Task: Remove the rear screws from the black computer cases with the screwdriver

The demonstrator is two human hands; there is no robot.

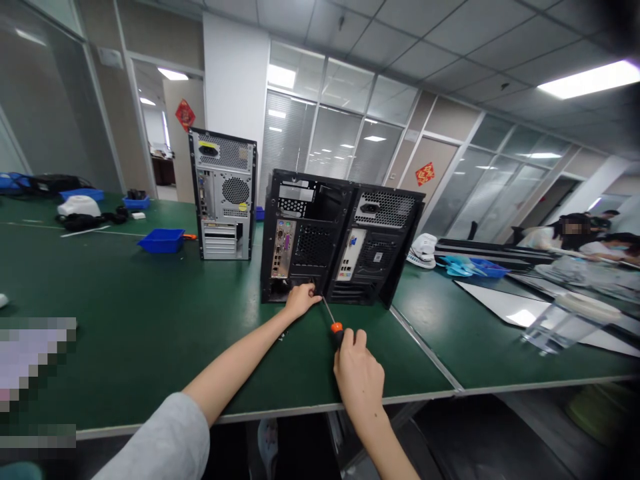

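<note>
Two black computer cases stand side by side on the green table, rear panels facing me: the left black case (313, 243) and the right black case (383, 257). My left hand (302, 300) is at the lower right corner of the left case, its fingers bent together; what they hold, if anything, is too small to make out. My right hand (359, 370) is wrapped round the handle of a screwdriver (337, 328) with an orange collar. Its shaft points up and left, with the tip beside my left fingertips at the case's bottom edge.
A grey computer case (227, 200) stands further back on the left, beside a blue tray (163, 241). On the right are white panels (495, 303), a clear plastic container (563, 327) and another blue tray (490, 268). People sit at the far right.
</note>
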